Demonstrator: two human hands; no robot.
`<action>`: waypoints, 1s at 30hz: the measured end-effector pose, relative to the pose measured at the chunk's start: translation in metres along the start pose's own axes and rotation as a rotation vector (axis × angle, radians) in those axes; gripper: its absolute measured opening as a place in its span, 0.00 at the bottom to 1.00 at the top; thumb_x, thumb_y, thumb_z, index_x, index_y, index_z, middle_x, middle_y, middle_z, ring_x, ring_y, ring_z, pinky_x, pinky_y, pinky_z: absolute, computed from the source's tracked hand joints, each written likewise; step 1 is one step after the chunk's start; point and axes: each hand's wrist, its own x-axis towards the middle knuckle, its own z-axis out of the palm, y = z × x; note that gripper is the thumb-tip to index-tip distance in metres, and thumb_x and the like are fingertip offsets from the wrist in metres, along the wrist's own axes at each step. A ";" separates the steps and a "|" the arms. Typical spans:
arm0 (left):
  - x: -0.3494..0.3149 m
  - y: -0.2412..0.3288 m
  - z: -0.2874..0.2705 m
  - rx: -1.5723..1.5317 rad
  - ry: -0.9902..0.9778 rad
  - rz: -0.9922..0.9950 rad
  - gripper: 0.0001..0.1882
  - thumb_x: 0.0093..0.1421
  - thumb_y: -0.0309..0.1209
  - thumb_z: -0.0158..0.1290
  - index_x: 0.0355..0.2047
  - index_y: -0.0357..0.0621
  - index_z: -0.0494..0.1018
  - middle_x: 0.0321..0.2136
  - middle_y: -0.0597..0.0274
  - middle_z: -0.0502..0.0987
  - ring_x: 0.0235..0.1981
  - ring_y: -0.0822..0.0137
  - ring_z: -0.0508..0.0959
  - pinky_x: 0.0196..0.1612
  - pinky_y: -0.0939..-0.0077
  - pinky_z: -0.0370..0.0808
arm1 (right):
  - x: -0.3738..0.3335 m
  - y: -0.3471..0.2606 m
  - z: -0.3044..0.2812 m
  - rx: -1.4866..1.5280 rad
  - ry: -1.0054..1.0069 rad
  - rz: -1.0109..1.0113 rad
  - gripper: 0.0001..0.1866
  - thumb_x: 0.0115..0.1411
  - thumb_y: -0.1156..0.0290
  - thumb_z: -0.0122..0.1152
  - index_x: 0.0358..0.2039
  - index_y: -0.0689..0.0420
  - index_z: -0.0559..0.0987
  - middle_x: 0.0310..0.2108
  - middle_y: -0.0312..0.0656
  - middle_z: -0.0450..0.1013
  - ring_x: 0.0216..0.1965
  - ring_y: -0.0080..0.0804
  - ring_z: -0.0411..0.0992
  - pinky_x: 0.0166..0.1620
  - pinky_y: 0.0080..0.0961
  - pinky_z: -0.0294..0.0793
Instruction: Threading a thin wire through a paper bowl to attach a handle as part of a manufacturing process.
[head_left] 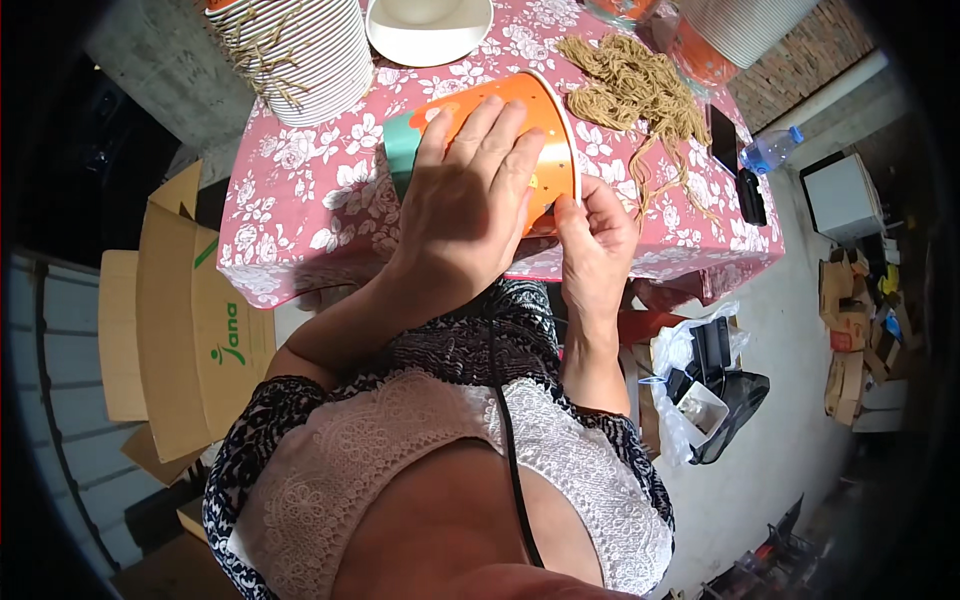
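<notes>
An orange and teal paper bucket (553, 150) lies tilted on its side near the front edge of the table, its white rim toward the right. My left hand (462, 195) rests flat across its side, fingers stretched out. At the rim's near side, my right hand (597, 232) pinches the bucket between thumb and fingers. What lies behind those right fingers is hidden. Beyond the right hand sits a loose heap of tan twine (635, 85), with strands trailing toward the table's front.
A tall stack of nested buckets (325, 60) with cord bits stands far left, another stack (745, 35) far right. Between them is a white dish-like object (430, 45). A phone (722, 138) and a bottle (772, 150) are at right. Cardboard (185, 330) stands left of the flowered tablecloth (300, 180).
</notes>
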 end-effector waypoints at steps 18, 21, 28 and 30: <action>-0.001 -0.004 0.004 0.027 -0.050 -0.021 0.28 0.53 0.25 0.59 0.55 0.38 0.68 0.57 0.48 0.69 0.61 0.51 0.68 0.64 0.47 0.57 | 0.009 0.015 -0.020 0.393 -0.034 0.227 0.12 0.70 0.69 0.48 0.42 0.63 0.77 0.31 0.34 0.77 0.28 0.16 0.71 0.34 0.14 0.69; 0.000 -0.002 0.003 0.029 -0.069 -0.036 0.28 0.53 0.24 0.59 0.56 0.38 0.67 0.57 0.48 0.69 0.61 0.52 0.67 0.65 0.48 0.56 | 0.010 0.011 -0.013 0.399 0.015 0.241 0.13 0.70 0.66 0.47 0.38 0.62 0.76 0.29 0.33 0.75 0.26 0.16 0.70 0.31 0.15 0.69; 0.002 -0.007 -0.001 0.036 -0.073 -0.037 0.27 0.57 0.27 0.56 0.57 0.39 0.66 0.58 0.45 0.68 0.63 0.49 0.66 0.66 0.46 0.54 | 0.002 0.023 -0.019 0.089 -0.153 0.074 0.08 0.65 0.71 0.61 0.40 0.61 0.78 0.31 0.32 0.74 0.31 0.18 0.69 0.38 0.17 0.68; 0.000 -0.009 0.000 0.001 -0.030 -0.031 0.27 0.57 0.27 0.55 0.58 0.39 0.66 0.58 0.44 0.68 0.62 0.47 0.66 0.65 0.45 0.55 | 0.008 0.031 -0.020 -0.252 -0.104 -0.213 0.06 0.63 0.72 0.62 0.37 0.61 0.81 0.31 0.36 0.75 0.36 0.28 0.71 0.44 0.27 0.68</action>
